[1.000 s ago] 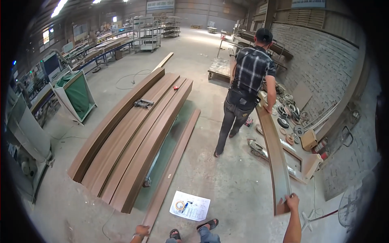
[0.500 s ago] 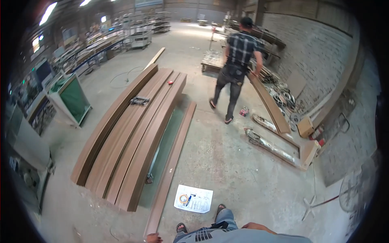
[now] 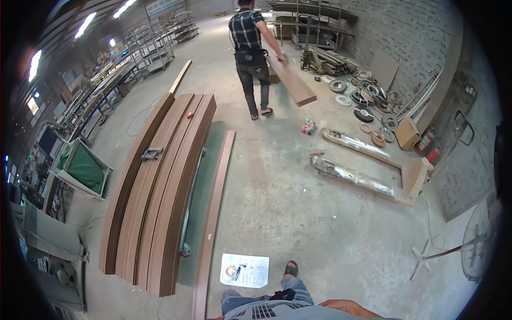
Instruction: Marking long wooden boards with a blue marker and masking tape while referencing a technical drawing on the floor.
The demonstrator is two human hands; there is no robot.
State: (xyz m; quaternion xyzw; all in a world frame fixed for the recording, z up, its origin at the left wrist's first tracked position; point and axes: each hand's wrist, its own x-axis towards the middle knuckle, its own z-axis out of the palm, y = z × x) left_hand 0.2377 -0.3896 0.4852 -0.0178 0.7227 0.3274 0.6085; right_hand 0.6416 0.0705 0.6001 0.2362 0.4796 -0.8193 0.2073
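At the bottom edge of the frame I see only a sliver of my right arm (image 3: 346,306), lying across my body; the hand is cut off, so I cannot tell how its fingers are set. My left hand is out of view. Nearest is a long brown board (image 3: 213,213) lying flat on the concrete, running from bottom centre upward beside a stack of boards (image 3: 160,186). A printed sheet (image 3: 245,270) lies by my foot (image 3: 290,268). At upper centre another person (image 3: 250,53) carries a plank (image 3: 290,80).
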